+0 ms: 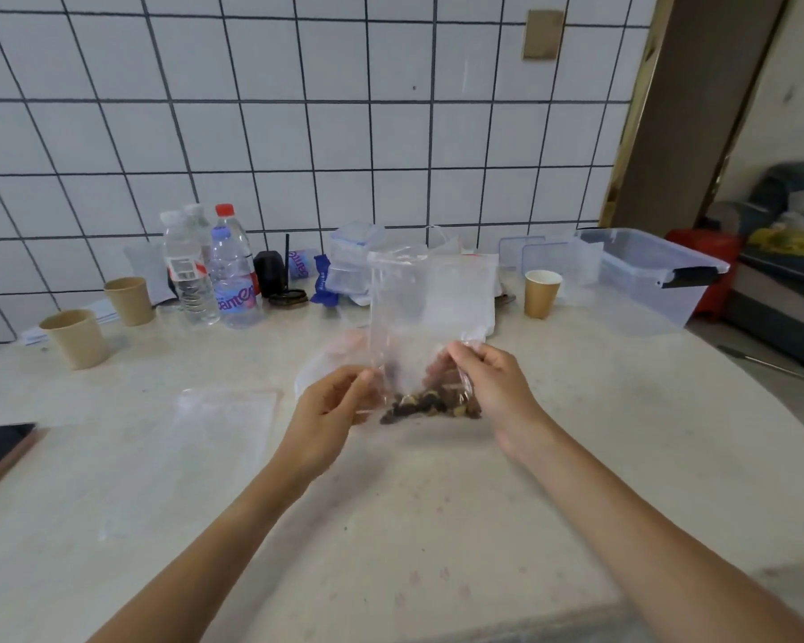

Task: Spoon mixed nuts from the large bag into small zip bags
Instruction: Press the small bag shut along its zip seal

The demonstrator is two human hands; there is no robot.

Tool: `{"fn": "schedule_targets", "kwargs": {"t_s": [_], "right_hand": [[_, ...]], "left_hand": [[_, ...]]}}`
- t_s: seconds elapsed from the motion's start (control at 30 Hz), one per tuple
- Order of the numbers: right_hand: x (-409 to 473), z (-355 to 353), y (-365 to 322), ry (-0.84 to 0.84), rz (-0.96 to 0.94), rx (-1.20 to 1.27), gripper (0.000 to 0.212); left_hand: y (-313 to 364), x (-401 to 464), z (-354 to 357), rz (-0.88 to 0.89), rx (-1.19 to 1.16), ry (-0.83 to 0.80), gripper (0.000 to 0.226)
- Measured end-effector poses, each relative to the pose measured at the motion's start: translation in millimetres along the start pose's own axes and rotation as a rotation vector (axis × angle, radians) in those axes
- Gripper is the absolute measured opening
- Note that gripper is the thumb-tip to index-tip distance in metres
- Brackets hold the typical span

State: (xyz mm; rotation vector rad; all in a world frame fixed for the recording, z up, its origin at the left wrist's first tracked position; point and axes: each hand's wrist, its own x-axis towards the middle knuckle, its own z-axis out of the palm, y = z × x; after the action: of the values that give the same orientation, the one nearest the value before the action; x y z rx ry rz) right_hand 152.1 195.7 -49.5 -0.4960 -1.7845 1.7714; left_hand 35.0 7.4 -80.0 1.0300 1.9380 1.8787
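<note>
1. While both hands pinch its lower sides, the clear plastic zip bag (430, 317) stands upright on the pale marble surface (437, 526), brown mixed nuts (430, 406) settled at its bottom.
2. Left hand (330, 410) and right hand (493, 387) should keep it upright, I judge, so nothing spills.

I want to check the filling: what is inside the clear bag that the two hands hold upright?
A small heap of mixed nuts lies at the bottom of the clear bag; above it is empty. The right hand covers one corner.

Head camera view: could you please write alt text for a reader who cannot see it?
Two hands, left and right, hold a clear zip bag upright on a pale table, a few mixed nuts at its bottom. Water bottles, paper cups and plastic boxes stand behind.
</note>
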Motion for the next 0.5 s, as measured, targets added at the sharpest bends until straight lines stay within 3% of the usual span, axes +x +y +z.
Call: {"fn": "schedule_targets", "kwargs": {"t_s": [0.13, 0.2, 0.33, 0.5], "right_hand": [[30.9, -41.8, -11.6, 0.146, 0.025, 0.018, 0.025], [49.9, -62.2, -10.2, 0.213, 0.055, -0.019, 0.027], [83.6, -89.0, 3.9, 0.284, 0.134, -0.075, 0.030], [111.6, -87.6, 22.6, 0.228, 0.224, -0.144, 0.027]], "left_hand": [[-34.1, -12.2, 9.4, 0.202, 0.537, -0.160, 0.015], [-46.8, -18.6, 12.0, 0.338, 0.750, -0.213, 0.026], [-50.1, -17.4, 12.1, 0.396, 0.815, -0.208, 0.036], [-51.0, -17.7, 14.2, 0.395, 0.823, -0.190, 0.036]]}}
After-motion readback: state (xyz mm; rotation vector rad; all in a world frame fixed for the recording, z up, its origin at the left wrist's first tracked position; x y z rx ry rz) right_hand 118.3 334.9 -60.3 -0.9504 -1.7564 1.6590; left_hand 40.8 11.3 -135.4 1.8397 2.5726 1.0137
